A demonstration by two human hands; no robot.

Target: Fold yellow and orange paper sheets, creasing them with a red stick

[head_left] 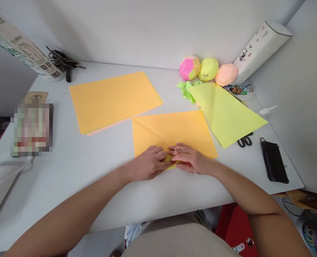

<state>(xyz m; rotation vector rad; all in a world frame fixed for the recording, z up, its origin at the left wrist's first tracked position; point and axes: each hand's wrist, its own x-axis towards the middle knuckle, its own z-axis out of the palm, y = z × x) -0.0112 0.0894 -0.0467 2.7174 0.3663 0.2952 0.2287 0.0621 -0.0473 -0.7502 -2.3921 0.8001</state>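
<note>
A sheet of orange paper lies in front of me, with a diagonal crease on its left part and its near edge under my fingers. My left hand is closed at that near edge, its fingers curled and pressing on the paper. My right hand faces it, fingertips on the same edge. A thin pen-like tool with a red part and a pointed metal tip is tucked between the right fingers. The fingers hide part of the edge.
A stack of orange paper lies at the back left. Right of my sheet are a folded yellow-green sheet, black scissors and a black pouch. Behind stand faceted paper balls, green folded pieces and a white tube.
</note>
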